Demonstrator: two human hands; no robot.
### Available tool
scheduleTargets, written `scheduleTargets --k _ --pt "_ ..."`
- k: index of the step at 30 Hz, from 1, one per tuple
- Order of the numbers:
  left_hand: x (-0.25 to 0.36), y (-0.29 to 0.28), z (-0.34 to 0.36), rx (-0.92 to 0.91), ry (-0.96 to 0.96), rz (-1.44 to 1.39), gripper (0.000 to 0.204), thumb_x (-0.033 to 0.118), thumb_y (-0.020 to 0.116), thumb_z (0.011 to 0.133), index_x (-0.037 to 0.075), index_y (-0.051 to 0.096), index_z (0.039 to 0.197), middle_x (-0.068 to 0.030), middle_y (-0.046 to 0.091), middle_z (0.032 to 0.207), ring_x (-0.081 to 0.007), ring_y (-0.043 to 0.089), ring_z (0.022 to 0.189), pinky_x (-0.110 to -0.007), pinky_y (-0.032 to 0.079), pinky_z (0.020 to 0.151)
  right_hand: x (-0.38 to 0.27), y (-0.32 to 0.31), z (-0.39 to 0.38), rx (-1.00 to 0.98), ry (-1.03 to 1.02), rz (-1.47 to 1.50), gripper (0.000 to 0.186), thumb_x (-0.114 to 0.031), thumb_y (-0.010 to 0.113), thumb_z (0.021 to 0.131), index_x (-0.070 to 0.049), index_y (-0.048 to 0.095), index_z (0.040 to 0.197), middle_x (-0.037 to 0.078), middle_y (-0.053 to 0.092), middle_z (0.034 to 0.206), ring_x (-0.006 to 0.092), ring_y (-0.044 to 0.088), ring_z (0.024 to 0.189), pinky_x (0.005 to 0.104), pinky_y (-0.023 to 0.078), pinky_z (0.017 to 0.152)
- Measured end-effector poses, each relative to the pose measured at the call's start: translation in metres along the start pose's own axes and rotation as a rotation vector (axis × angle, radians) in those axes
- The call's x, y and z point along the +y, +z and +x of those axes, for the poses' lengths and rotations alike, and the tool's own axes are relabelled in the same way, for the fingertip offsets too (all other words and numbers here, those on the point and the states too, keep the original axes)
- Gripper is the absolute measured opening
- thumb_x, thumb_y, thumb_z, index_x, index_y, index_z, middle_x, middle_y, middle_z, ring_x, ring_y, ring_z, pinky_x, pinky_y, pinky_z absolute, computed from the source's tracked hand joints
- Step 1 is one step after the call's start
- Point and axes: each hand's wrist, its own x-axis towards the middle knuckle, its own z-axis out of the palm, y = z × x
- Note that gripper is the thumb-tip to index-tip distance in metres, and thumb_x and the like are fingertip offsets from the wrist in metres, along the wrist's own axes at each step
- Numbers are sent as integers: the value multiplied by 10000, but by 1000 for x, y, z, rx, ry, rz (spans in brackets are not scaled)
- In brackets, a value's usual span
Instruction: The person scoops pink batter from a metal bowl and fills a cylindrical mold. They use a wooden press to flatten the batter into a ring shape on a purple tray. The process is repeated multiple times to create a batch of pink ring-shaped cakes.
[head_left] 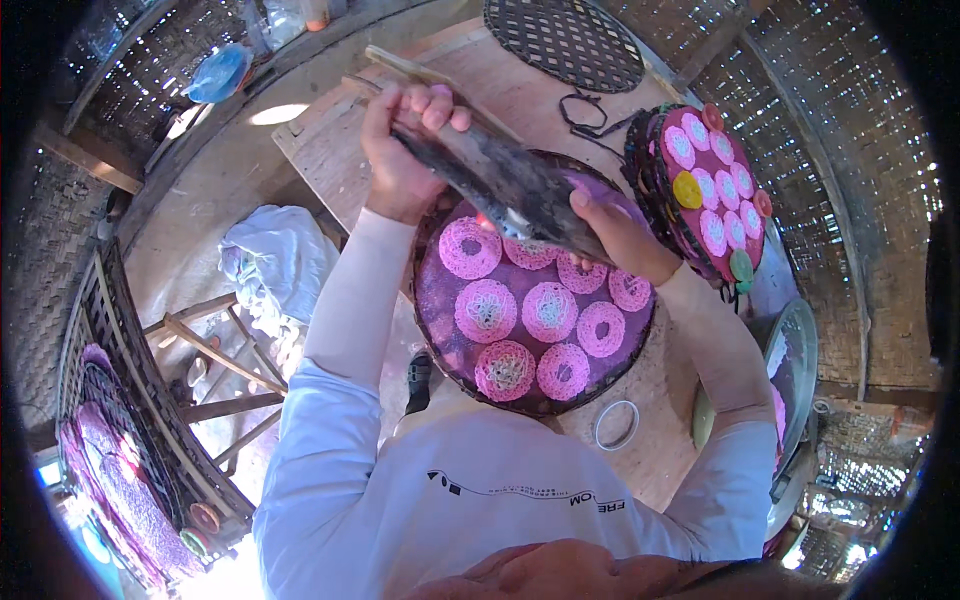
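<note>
My left hand (405,150) is closed round the upper left end of a long, dark, worn board-like tool (480,175). Its exact kind is unclear. At the other end, my right hand (625,235) grips the same tool, thumb on top. Both hands hold it slanted above a round tray (437,300) lined with purple mesh. On the tray lie several lacy pink noodle-like rounds (486,310), some with whitish centres. The tool, my right hand and forearm hide the tray's far part.
Stacked trays with similar rounds (735,190) stand at the right. An open-weave tray (565,45) lies at the table's far end. A white ring (616,425) rests on the table near me. A large basin (800,345) is at the right, a white cloth (280,260) at the left.
</note>
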Motion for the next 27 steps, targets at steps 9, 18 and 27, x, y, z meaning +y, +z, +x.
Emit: scheduleTargets --k 9,18,27 --pt "18 -44 -41 179 18 -60 266 280 407 862 148 363 635 -8 410 579 -227 440 647 -350 371 698 -16 21 12 -92 59 -180 733 -629 298 876 -1 653 747 45 538 513 110 519 440 235 421 449" --pt "12 -55 -47 261 69 -116 268 268 395 855 144 354 622 -15 406 562 -231 436 636 -348 372 682 -20 16 12 -76 127 -266 683 -604 335 881 -18 636 706 33 521 497 118 501 426 251 388 432" --pt "-3 61 -30 -146 -50 96 370 385 356 898 51 504 843 -80 515 741 -219 507 766 -367 420 724 3 -12 -65 -60 -55 -45 513 -519 433 893 -35 603 877 -26 499 641 73 488 615 230 386 550"
